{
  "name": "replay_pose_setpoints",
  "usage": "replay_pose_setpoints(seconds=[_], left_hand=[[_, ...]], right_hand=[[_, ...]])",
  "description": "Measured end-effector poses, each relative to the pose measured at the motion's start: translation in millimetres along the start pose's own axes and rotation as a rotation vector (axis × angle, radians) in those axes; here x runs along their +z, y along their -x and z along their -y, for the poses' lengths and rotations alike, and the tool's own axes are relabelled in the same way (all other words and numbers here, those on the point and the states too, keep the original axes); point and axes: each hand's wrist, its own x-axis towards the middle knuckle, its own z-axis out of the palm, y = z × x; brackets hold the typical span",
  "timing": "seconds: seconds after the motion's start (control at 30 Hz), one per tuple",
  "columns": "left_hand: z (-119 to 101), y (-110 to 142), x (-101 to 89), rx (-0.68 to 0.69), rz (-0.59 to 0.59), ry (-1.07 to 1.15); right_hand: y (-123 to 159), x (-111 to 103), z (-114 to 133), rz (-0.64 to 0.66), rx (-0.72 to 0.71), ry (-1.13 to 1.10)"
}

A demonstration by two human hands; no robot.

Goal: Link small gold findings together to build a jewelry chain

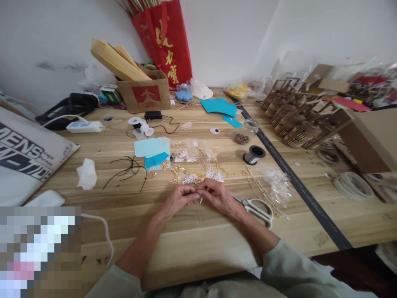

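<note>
My left hand (180, 199) and my right hand (217, 195) meet over the middle of the wooden table, fingertips pinched together. A small silver charm (201, 200) dangles just below the fingertips; its exact shape is too small to make out. What the left fingers pinch is hidden. Right behind the hands lie a pile of silver pieces (215, 174) and several small heaps of gold pieces (175, 169). Scissors (259, 209) with pale handles rest beside my right wrist, partly behind it.
Behind the small pieces are clear bags (186, 155) and blue cards (151, 147). A wire spool (254, 155), a glass jar (247, 131) of beads and gold chains (262, 188) stand or lie to the right. Black cords (127, 169) lie left. A dark strip (297, 186) crosses the table.
</note>
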Motion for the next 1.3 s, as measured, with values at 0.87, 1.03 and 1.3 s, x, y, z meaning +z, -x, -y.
replay_pose_setpoints(seconds=[0.87,1.03,1.3], left_hand=[[-4.4,2.2,1.3,-0.024,-0.032,0.045],[-6.9,2.9,2.4,-0.029,-0.063,0.058],[-3.0,2.3,2.3,-0.018,-0.053,0.071]], right_hand=[[8.6,-8.9,4.1,-0.338,-0.294,0.225],[4.1,-1.7,-0.7,-0.03,-0.334,0.233],[3.0,3.4,-8.1,0.015,-0.216,0.215]])
